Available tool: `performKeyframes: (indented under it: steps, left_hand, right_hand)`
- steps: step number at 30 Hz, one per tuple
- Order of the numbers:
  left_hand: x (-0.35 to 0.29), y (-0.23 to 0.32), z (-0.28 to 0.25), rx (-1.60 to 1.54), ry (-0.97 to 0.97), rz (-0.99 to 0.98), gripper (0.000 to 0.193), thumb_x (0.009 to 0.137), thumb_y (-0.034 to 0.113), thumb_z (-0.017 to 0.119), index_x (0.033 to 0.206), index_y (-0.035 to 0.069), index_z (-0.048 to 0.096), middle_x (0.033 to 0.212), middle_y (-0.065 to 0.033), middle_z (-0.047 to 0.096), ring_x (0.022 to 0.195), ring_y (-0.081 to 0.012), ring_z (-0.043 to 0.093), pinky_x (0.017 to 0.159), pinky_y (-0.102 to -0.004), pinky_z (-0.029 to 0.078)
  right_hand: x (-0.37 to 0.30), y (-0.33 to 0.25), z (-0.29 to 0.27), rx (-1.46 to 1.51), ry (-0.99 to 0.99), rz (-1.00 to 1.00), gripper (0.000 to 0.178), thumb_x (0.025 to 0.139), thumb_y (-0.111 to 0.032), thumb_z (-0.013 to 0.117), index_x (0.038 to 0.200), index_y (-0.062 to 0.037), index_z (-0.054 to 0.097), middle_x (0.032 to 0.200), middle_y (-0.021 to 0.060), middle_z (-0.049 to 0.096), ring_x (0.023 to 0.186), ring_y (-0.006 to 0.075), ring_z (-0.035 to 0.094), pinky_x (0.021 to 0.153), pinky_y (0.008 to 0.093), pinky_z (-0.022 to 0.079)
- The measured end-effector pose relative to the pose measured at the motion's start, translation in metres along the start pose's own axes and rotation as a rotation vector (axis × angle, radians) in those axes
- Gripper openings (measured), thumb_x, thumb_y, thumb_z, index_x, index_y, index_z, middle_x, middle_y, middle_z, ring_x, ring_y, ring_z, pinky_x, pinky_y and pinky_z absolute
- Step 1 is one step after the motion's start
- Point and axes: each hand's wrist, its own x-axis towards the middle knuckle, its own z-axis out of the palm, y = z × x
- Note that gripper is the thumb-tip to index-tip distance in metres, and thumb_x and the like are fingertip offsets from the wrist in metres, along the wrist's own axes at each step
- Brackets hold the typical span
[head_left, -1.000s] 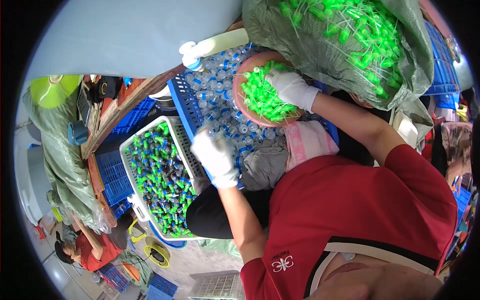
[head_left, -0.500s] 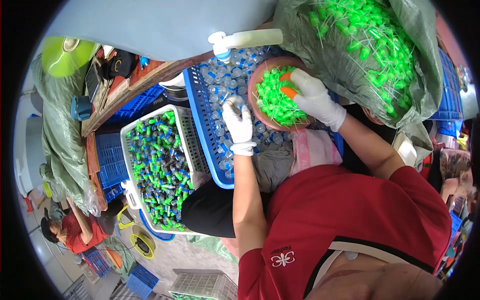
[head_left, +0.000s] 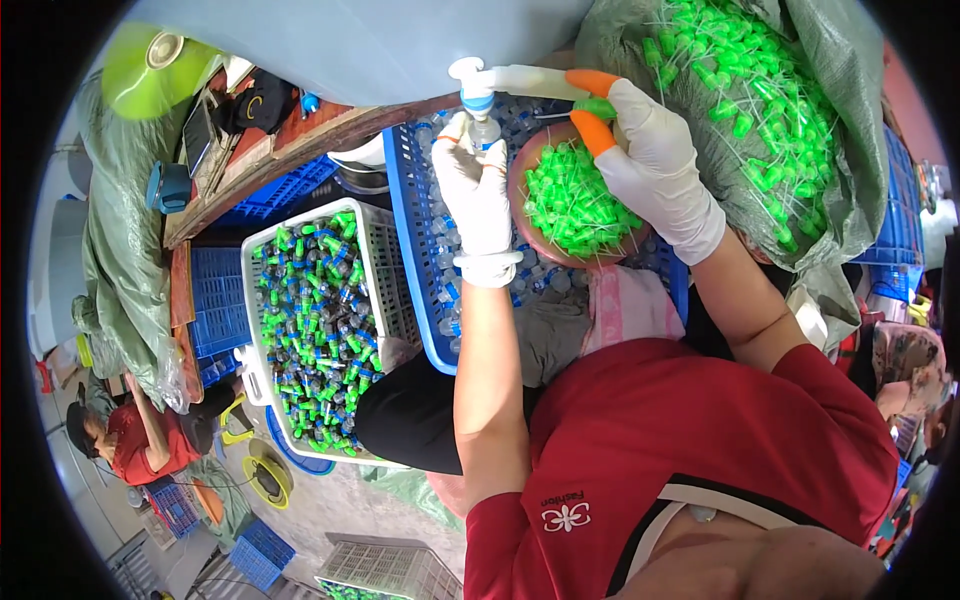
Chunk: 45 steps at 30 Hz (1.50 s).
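Note:
My left hand point(head_left: 476, 190), gloved in white, pinches a small clear bottle point(head_left: 485, 133) and holds it up under a white tap point(head_left: 478, 92) with a blue band. My gloved right hand point(head_left: 660, 160), with orange covers on thumb and forefinger, grips a bright green cap point(head_left: 597, 108) with a thin white tube pointing left. Below that hand sits a pink bowl point(head_left: 519, 205) heaped with more green tubed caps point(head_left: 580, 205). The bowl rests over a blue basket point(head_left: 404, 230) of small clear bottles.
A green woven sack point(head_left: 700, 170) of green caps stands at the far right. To the left, a white crate point(head_left: 372, 265) holds dark, green-capped bottles. A wooden ledge point(head_left: 300, 170) and a large grey-blue container point(head_left: 380, 50) lie beyond. A co-worker point(head_left: 140, 430) sits at far left.
My left hand has risen from the basket with a bottle to the tap. My right hand has lifted from the bowl, now holding a green cap. The view has shifted slightly.

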Motion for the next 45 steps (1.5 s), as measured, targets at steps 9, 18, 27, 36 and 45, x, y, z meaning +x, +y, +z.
performKeyframes:
  steps: [9,18,27,36,45]
  left_hand:
    - [-0.002,-0.009,-0.005,-0.061,0.002,-0.036,0.046,0.087,-0.009,0.060,0.132,0.000,0.051,0.121,-0.0071,0.056,0.108,-0.0147,0.053,0.099,-0.0295,0.042]
    - [-0.002,-0.009,-0.003,-0.070,0.017,-0.056,0.047,0.086,-0.011,0.059,0.131,0.000,0.051,0.121,-0.0069,0.056,0.108,-0.0148,0.053,0.099,-0.0298,0.042]
    - [-0.002,-0.013,-0.005,-0.009,0.007,-0.032,0.044,0.089,-0.009,0.061,0.131,0.001,0.052,0.121,-0.0077,0.057,0.109,-0.0153,0.054,0.098,-0.0315,0.047]
    - [-0.008,-0.019,-0.010,0.001,0.014,-0.028,0.046,0.086,-0.010,0.061,0.130,0.001,0.052,0.120,-0.0077,0.058,0.107,-0.0156,0.055,0.098,-0.0300,0.043]
    - [-0.038,-0.008,-0.007,0.144,-0.160,-0.074,0.042,0.091,-0.006,0.059,0.132,0.001,0.050,0.118,-0.0075,0.057,0.108,-0.0161,0.055,0.098,-0.0315,0.045]
  right_hand:
    - [-0.001,0.010,0.002,-0.060,-0.050,-0.020,0.031,0.089,0.000,0.066,0.119,-0.0050,0.066,0.083,0.0078,0.065,0.062,0.0109,0.052,0.060,0.0244,0.045]
    - [-0.001,0.011,0.003,-0.077,-0.069,-0.019,0.030,0.089,0.001,0.066,0.118,-0.0040,0.066,0.094,0.0121,0.070,0.072,0.0169,0.063,0.068,0.0259,0.050]
    - [-0.002,0.013,0.002,-0.106,-0.074,-0.032,0.032,0.088,0.003,0.065,0.120,-0.0030,0.064,0.102,0.0118,0.071,0.076,0.0195,0.065,0.070,0.0263,0.051]
    - [-0.008,0.005,-0.001,-0.005,-0.007,-0.073,0.041,0.088,0.007,0.065,0.127,-0.0031,0.059,0.099,0.0076,0.071,0.076,0.0132,0.065,0.068,0.0247,0.051]
    - [-0.026,0.016,0.014,-0.011,-0.141,-0.021,0.028,0.086,-0.008,0.069,0.112,-0.0053,0.060,0.092,0.0154,0.068,0.077,0.0340,0.068,0.067,0.0377,0.055]
